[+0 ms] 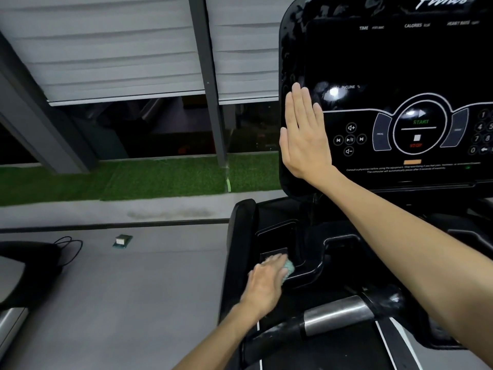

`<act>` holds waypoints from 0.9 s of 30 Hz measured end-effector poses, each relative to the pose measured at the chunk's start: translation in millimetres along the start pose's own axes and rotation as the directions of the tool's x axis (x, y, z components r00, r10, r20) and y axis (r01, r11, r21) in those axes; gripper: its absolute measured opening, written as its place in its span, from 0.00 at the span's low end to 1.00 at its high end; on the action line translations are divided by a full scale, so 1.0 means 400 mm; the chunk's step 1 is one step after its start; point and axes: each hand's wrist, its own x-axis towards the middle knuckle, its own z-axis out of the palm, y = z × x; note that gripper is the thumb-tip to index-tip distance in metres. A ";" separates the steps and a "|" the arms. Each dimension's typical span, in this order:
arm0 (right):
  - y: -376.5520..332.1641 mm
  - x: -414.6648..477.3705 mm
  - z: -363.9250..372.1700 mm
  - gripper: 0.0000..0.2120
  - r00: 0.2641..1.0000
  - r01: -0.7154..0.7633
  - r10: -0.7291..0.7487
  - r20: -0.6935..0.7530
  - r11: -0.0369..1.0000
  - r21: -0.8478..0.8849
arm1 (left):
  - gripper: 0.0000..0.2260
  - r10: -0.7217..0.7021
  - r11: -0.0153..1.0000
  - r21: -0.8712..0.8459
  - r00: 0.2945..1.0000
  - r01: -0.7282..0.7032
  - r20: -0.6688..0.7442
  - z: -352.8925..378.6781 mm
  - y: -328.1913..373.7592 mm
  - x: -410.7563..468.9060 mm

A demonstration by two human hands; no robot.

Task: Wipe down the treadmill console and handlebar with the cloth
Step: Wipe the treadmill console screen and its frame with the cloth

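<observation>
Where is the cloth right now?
Head view, lower centre: the green cloth is under the left hand, on the black side tray below the console, up-left of the silver handlebar grip.

The light is dim and cool, leaving the floor (133, 289) flat grey with only soft shadows. The glossy console (400, 62) carries a white glare spot by the INCLINE label and mottled reflections along its top. The left hand (264, 284) and cloth (289, 268) are smeared by motion blur, while the right hand (304, 134) is sharp. Wide-angle distortion bends the window frame (208, 76) and the picture's edges.
</observation>
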 end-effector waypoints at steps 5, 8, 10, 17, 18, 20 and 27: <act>0.002 0.000 0.000 0.28 1.000 0.002 -0.002 0.001 1.000 -0.004 | 0.19 0.070 0.992 -0.102 0.997 -0.073 -0.031 0.032 0.074 0.037; 0.004 0.000 -0.003 0.28 1.000 0.003 -0.003 0.012 1.000 -0.002 | 0.18 0.153 0.986 -0.062 0.988 -0.153 0.001 -0.018 0.019 -0.002; 0.004 0.000 -0.004 0.28 1.000 0.003 -0.003 0.008 1.000 -0.002 | 0.19 0.156 0.987 0.022 0.987 -0.157 0.037 -0.052 -0.040 -0.029; 0.002 -0.001 -0.003 0.28 1.000 0.004 -0.004 -0.016 1.000 0.001 | 0.28 0.361 0.914 0.161 0.928 -0.372 0.095 -0.040 -0.072 -0.059; 0.002 -0.001 -0.004 0.28 1.000 0.005 -0.005 -0.017 1.000 0.000 | 0.27 0.436 0.881 0.165 0.897 -0.443 0.077 -0.025 -0.062 -0.043; 0.003 -0.001 -0.001 0.27 1.000 0.008 -0.008 -0.017 1.000 0.005 | 0.21 0.556 0.803 0.215 0.829 -0.556 0.067 0.002 -0.018 0.003; 0.006 0.000 -0.002 0.28 1.000 0.004 -0.004 -0.002 1.000 -0.016 | 0.24 0.592 0.778 0.212 0.803 -0.592 0.066 0.072 0.071 0.076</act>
